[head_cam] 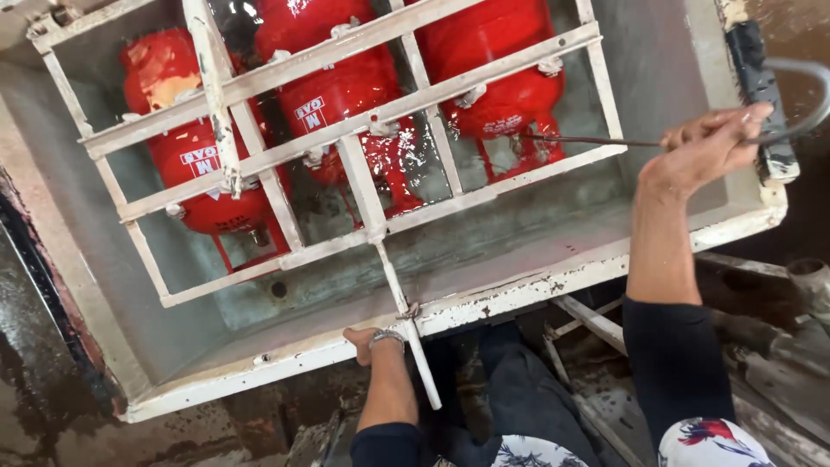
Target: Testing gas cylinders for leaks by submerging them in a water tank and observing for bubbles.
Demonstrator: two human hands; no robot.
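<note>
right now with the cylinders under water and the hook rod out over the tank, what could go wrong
1. The right hand holds the thin hooked rod far out; its tip by a red cylinder could slip or snag on the white grid frame.
2. The left hand grips the chipped tank rim beside the frame's handle bar; wet metal there might pinch or cut.
3. The wet ground looks slippery for leaning over.

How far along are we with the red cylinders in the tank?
Done: three red cylinders sit under the white metal grid in the water-filled tank. In hand: the right hand grips a thin hooked rod reaching toward the rightmost cylinder; the left hand holds the tank's near rim by the grid's handle bar. Left: all cylinders remain in the tank.
</note>
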